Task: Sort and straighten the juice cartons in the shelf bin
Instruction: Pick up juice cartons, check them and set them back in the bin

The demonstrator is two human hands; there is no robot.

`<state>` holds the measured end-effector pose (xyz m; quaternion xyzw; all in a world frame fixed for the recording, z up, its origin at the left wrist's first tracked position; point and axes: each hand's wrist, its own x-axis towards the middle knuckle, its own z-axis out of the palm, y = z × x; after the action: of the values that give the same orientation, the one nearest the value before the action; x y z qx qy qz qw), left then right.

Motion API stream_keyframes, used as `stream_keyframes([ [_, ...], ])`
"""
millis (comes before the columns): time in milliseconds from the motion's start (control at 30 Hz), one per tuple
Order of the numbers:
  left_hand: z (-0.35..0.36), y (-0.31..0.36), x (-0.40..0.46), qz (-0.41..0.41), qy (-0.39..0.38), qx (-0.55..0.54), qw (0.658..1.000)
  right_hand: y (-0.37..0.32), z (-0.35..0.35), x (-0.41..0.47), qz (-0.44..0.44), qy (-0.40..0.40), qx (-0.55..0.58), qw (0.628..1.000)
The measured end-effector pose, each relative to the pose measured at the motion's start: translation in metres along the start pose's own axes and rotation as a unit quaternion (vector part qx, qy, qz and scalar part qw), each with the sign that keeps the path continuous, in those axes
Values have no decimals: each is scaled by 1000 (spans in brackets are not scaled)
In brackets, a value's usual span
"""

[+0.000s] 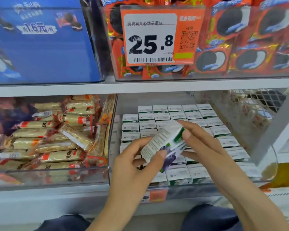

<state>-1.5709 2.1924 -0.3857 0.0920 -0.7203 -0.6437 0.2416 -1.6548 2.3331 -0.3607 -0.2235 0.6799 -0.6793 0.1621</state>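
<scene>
One juice carton is held tilted above the clear shelf bin, near the middle of the view. It is pinched at its lower end by the left hand and at its upper end by the right hand. Under it, rows of cartons are stood upright in the bin. At 9 o'clock, yellow snack packs are piled. At 12 o'clock, a price tag is hung.

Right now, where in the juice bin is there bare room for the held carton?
Bare floor shows behind the carton rows at the back-left corner, and along the bin's left wall. Elsewhere packed; both hands hide the middle. The wafer bin is full.
</scene>
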Motion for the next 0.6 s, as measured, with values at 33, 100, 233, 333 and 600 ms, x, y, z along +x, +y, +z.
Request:
stream_keyframes([
  [33,-1,-2,-1,29,19,36,999,-1,1,0,-2,-6,-15,1000],
  [100,-2,-3,-2,103,37,101,989,-3,4,-1,6,-17,-13,1000],
  [233,-4,-8,-1,162,63,164,971,0,14,-5,-6,5,27,1000],
  [333,-4,-10,-2,185,67,170,966,4,20,-4,-22,29,48,998],
  [600,-4,-8,-3,203,71,169,962,9,24,-3,-64,39,37,996],
])
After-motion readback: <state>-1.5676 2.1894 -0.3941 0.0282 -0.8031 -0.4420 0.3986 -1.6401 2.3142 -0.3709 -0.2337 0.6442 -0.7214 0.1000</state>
